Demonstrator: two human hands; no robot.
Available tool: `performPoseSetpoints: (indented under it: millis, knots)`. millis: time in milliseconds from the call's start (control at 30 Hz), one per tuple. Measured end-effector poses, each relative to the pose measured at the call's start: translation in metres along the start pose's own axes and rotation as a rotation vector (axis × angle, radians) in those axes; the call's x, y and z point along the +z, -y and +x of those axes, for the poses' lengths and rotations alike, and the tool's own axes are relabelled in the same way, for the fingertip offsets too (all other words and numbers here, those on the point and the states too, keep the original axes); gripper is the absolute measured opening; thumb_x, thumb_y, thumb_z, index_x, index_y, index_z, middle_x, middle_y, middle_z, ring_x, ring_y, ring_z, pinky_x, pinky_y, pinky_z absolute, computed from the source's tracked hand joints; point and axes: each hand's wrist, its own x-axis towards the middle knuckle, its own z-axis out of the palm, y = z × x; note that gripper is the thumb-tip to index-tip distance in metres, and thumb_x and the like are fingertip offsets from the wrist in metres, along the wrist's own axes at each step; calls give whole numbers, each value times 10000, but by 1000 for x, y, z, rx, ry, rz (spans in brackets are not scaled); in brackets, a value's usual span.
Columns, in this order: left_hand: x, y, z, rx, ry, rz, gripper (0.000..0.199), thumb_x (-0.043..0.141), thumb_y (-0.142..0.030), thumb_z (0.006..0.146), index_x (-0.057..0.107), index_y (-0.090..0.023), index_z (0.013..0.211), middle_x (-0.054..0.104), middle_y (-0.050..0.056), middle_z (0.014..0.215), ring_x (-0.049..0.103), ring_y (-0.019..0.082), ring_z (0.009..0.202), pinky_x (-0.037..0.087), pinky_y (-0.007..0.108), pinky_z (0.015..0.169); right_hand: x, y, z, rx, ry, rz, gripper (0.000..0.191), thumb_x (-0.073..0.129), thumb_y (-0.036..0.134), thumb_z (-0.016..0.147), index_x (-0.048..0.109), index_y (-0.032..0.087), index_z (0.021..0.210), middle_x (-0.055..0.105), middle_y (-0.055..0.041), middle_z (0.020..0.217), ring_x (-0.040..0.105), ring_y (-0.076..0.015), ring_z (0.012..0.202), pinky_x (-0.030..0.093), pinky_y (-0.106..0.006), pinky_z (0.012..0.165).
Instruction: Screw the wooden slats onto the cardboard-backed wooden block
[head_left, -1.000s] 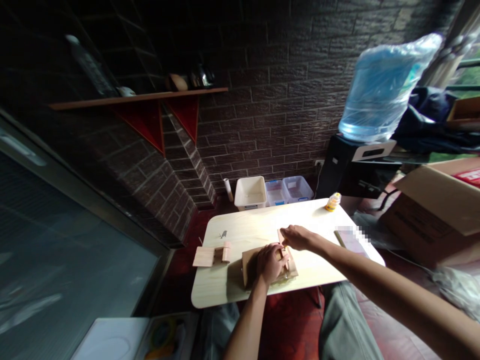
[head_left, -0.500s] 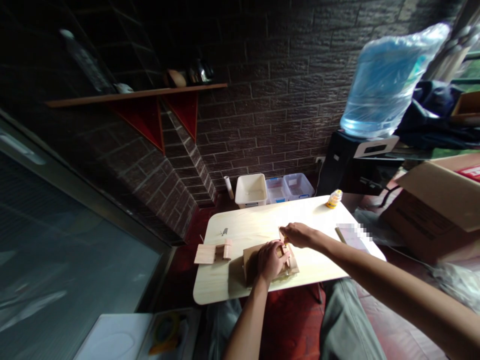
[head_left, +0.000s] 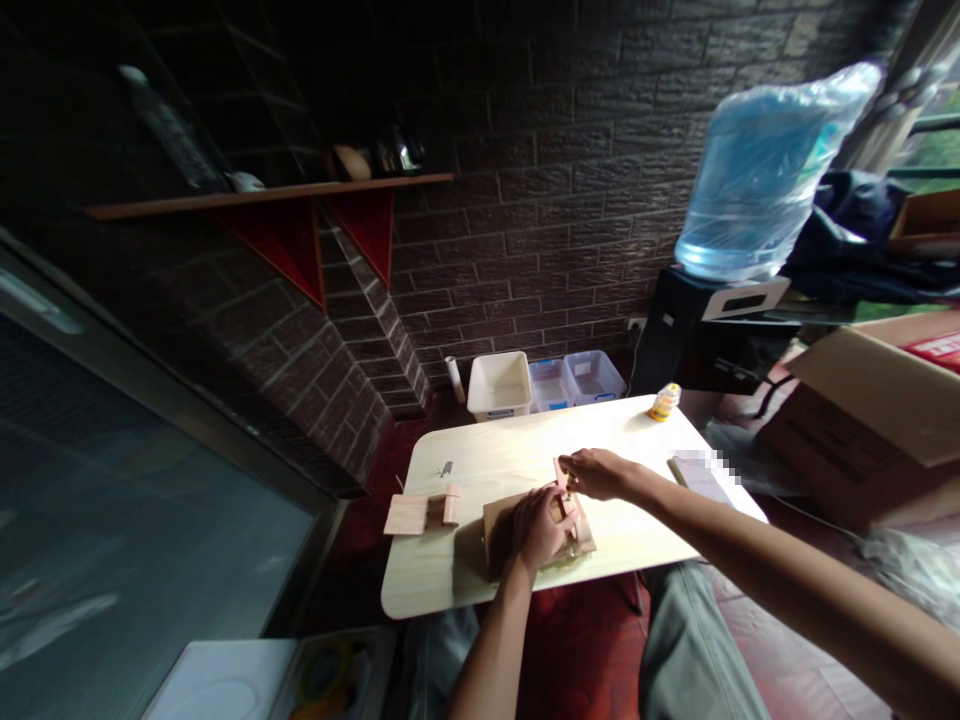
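Note:
A brown cardboard box [head_left: 499, 532] lies near the front edge of the pale table [head_left: 480, 450]. My left hand [head_left: 541, 525] rests over it, its fingers closed around a small light wooden piece [head_left: 561, 468] at the box's right side. At the far end of that piece, my right hand [head_left: 598, 472] is closed in a pinch. A small yellowish bit shows under its fingers, too small to name. To the left on the table sits another light wooden part [head_left: 409, 513], a flat board joined to a rounded block.
A few small dark pieces [head_left: 446, 468] lie at the table's back left. A yellow-and-clear bottle [head_left: 665, 402] stands at the back right, near a flat pad [head_left: 701, 478]. Plastic bins [head_left: 501, 412] stand behind the table; a large carton [head_left: 840, 450] is to the right.
The camera view has shifted slightly. Both hands stay at the wooden piece on the box, with only a slight change in the fingers.

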Motion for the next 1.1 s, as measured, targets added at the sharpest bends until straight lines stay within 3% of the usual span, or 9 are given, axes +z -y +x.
performPoseSetpoints:
  millis: [167,333,600,767,1100]
  knots:
    - [0,1,1,-26,10,-7,353,750,-291,779,625,-252,1107,702,49,1130,655,258,1051,515,454,988,0,1,5,-50,-1,10,161,580,175,917,642,151,1064,757,-124,983,723,-237,871,451,-252,638]
    - [0,-1,3,-40,41,-24,309,745,-293,786,637,-255,1073,699,42,1142,647,257,1076,500,447,1002,2,-2,7,29,2,-12,152,611,249,927,661,141,1022,751,-152,962,728,-266,880,464,-269,646]
    - [0,-1,2,-39,41,-10,309,723,-312,795,638,-269,1089,700,39,1149,646,263,1072,504,455,985,3,1,-3,23,6,-31,287,613,319,922,632,165,1163,745,-147,1023,722,-272,890,467,-280,650]
    - [2,0,1,-38,13,-1,313,744,-321,772,640,-257,1061,707,48,1122,654,263,1050,515,441,973,2,5,0,-40,-31,19,172,529,216,954,634,180,1085,744,-111,1019,710,-222,891,441,-256,666]
    - [0,-1,1,-25,16,-12,283,756,-316,785,656,-257,1043,708,59,1123,657,265,1054,520,452,970,2,9,4,80,5,-12,243,565,287,958,607,125,1134,736,-176,1015,719,-267,891,447,-273,639]
